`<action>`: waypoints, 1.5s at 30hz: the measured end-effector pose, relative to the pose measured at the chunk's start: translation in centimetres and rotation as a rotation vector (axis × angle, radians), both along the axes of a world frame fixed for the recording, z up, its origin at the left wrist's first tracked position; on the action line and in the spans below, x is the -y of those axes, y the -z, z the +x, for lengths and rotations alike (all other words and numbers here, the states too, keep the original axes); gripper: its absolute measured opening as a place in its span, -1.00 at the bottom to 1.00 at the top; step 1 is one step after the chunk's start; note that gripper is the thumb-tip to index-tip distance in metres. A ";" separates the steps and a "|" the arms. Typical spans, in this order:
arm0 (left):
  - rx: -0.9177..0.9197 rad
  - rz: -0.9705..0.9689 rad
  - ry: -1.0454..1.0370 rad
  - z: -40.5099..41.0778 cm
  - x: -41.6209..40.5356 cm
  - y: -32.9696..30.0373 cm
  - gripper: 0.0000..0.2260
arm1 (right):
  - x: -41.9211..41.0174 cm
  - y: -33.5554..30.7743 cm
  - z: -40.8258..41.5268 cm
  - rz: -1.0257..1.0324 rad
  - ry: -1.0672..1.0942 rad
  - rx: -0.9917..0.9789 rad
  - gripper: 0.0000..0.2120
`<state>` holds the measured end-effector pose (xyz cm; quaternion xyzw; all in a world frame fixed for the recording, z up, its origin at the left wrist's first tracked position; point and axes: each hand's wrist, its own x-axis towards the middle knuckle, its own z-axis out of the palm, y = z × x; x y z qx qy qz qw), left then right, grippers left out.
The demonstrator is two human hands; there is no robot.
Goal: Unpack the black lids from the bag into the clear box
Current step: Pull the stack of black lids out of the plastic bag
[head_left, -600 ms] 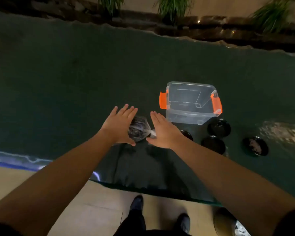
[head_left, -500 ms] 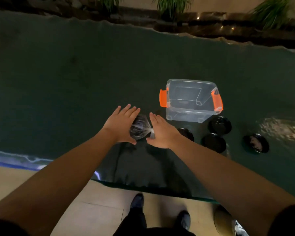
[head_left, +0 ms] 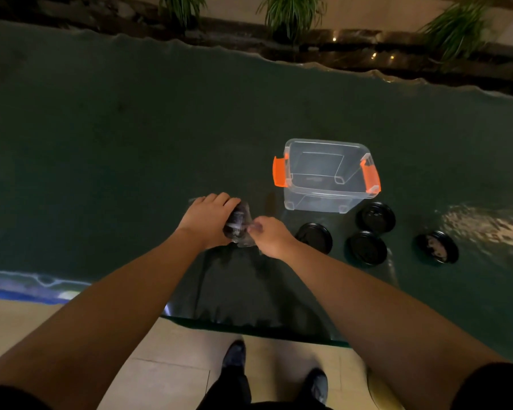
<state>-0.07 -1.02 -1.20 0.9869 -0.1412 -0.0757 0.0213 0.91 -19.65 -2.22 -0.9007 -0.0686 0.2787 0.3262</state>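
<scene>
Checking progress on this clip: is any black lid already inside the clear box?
No. The clear box shows only its bare bottom, while four loose black lids lie on the table beside it.

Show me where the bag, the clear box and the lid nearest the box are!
bag (head_left: 238,224), head view, on its clear plastic over the dark stack.
clear box (head_left: 323,199), head view, on its near wall.
nearest lid (head_left: 375,216), head view, on its black centre.
</scene>
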 end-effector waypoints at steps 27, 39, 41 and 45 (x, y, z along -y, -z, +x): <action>0.038 -0.673 -0.336 -5.7 -0.5 -4.0 -0.17 | -1.3 -11.7 0.1 -0.016 -0.357 0.467 -0.78; 0.175 -0.666 -0.167 -4.8 0.0 -6.0 -0.82 | -0.8 -12.7 -0.1 0.132 -0.443 0.472 -0.73; 0.186 -0.678 -0.178 -4.9 0.2 -6.0 -0.90 | -0.8 -12.5 -0.1 0.140 -0.435 0.487 -0.71; 0.194 -0.694 -0.240 -4.9 0.5 -6.0 -0.95 | -0.5 -11.7 -0.3 0.171 -0.402 0.528 -0.58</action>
